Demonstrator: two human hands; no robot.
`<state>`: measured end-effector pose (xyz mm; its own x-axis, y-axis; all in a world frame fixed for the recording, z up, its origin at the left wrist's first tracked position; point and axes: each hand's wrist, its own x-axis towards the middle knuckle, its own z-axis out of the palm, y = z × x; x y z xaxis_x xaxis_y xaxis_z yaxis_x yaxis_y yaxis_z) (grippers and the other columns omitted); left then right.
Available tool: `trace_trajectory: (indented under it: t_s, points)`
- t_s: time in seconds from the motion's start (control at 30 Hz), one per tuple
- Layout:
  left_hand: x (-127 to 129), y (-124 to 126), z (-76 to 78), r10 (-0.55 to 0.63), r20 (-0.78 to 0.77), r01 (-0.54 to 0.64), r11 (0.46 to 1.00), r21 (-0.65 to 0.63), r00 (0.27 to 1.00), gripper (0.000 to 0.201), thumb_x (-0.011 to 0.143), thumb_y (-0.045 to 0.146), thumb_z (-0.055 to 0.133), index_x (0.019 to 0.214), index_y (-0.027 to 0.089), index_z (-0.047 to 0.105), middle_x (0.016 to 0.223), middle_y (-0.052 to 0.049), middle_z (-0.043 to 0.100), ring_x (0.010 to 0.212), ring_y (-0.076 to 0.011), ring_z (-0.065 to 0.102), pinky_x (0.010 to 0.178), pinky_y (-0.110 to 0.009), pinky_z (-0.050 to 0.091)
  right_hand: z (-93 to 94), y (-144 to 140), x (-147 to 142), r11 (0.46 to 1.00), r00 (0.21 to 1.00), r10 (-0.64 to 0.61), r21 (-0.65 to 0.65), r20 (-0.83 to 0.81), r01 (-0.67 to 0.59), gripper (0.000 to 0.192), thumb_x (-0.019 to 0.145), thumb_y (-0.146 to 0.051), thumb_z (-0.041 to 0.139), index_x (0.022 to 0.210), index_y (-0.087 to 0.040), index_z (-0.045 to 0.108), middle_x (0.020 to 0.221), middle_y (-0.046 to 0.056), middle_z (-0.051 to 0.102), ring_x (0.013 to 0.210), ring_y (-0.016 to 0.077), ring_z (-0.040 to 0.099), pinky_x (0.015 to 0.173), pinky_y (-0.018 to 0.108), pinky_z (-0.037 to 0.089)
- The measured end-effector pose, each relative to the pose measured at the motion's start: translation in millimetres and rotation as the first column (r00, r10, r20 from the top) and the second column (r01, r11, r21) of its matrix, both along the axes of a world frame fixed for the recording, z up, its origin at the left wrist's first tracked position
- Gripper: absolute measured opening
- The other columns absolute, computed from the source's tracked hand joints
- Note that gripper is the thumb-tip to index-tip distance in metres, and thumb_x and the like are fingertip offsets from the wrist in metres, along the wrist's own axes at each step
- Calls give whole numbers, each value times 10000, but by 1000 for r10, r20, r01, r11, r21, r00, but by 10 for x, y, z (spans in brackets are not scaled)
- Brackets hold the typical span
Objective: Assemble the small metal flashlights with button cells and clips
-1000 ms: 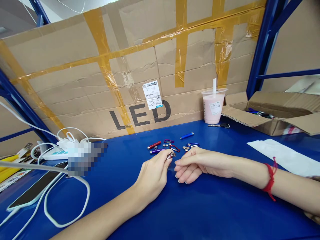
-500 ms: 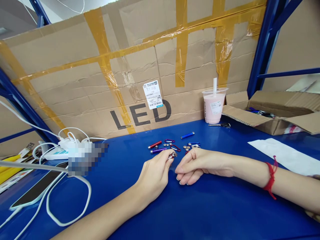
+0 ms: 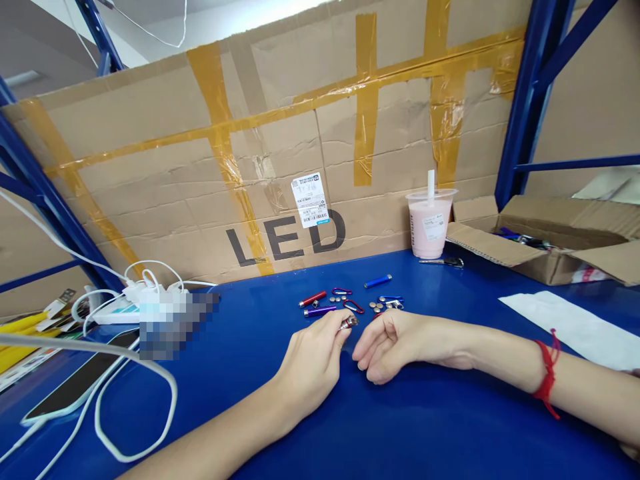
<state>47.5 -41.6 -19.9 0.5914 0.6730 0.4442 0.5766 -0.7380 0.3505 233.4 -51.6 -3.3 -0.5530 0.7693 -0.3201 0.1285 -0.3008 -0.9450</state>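
Note:
My left hand (image 3: pixel 315 360) is closed, thumb and forefinger pinching a small flashlight part (image 3: pixel 349 323) whose silvery end pokes out; the rest is hidden in the fingers. Beside it, my right hand (image 3: pixel 395 343) hovers with loosely curled fingers and the thumb apart, nothing visible in it. Just beyond the hands lie a red tube (image 3: pixel 313 299), a purple tube (image 3: pixel 320 311) and a blue tube (image 3: pixel 378 281), like mini flashlight bodies. Near them are a red carabiner (image 3: pixel 353 307), a second carabiner (image 3: pixel 342 291) and several button cells (image 3: pixel 375 307).
A pink drink cup (image 3: pixel 428 227) with a straw stands at the back, keys (image 3: pixel 443 263) before it. Right are an open cardboard box (image 3: pixel 545 263) and white paper (image 3: pixel 570 327). White cables (image 3: pixel 173 393), a phone (image 3: pixel 80 380) and a power strip (image 3: pixel 117 313) occupy the left.
My right thumb has moved away from the fingertips, and the right hand has turned slightly. My left hand keeps its pinch. The whole view has shifted a little, with things appearing lower.

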Motion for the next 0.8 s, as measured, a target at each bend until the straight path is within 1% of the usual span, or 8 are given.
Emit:
trace_trajectory:
  t_s: [0.13, 0.27, 0.4, 0.6, 0.8]
  points:
    - [2, -14, 14, -9, 6, 9, 1000, -22, 1000, 217, 915, 195, 314, 1049, 232, 481, 958, 10, 604, 816, -132, 580, 723, -244, 440, 6, -23, -13, 1000, 1000, -10, -1, -19, 10, 335, 524, -127, 766, 838, -90, 656, 748, 38, 657, 689, 99, 633, 689, 200, 547]
    - [10, -23, 32, -9, 8, 9, 999, -33, 1000, 213, 912, 190, 316, 1037, 230, 483, 962, 13, 602, 832, -139, 580, 731, -252, 439, 11, -33, -25, 999, 998, -33, -2, -46, 33, 323, 540, -151, 765, 838, -97, 652, 746, 31, 642, 724, 117, 630, 694, 242, 556]
    - [12, -28, 48, -9, 4, 9, 999, -36, 1000, 203, 911, 184, 319, 1019, 232, 484, 952, 18, 599, 830, -139, 576, 730, -252, 435, 33, -38, -38, 998, 998, -50, 46, -41, 52, 329, 546, -161, 764, 847, -100, 646, 768, 27, 629, 735, 117, 622, 647, 217, 559]
    - [5, -33, 57, -18, -5, 18, 999, -42, 1000, 202, 909, 164, 316, 1010, 236, 475, 944, 22, 591, 820, -133, 570, 724, -246, 431, 53, -41, -41, 990, 994, -107, 92, -19, 109, 337, 578, -224, 757, 867, -99, 637, 778, 34, 625, 750, 108, 610, 630, 177, 542]
    - [5, -33, 52, -21, -7, 21, 999, -44, 1000, 200, 907, 167, 319, 1019, 229, 472, 949, 8, 590, 833, -140, 570, 729, -248, 433, 57, -30, -49, 983, 987, -162, 85, -1, 161, 317, 554, -193, 757, 837, -118, 636, 836, 32, 616, 737, 102, 608, 609, 167, 527]
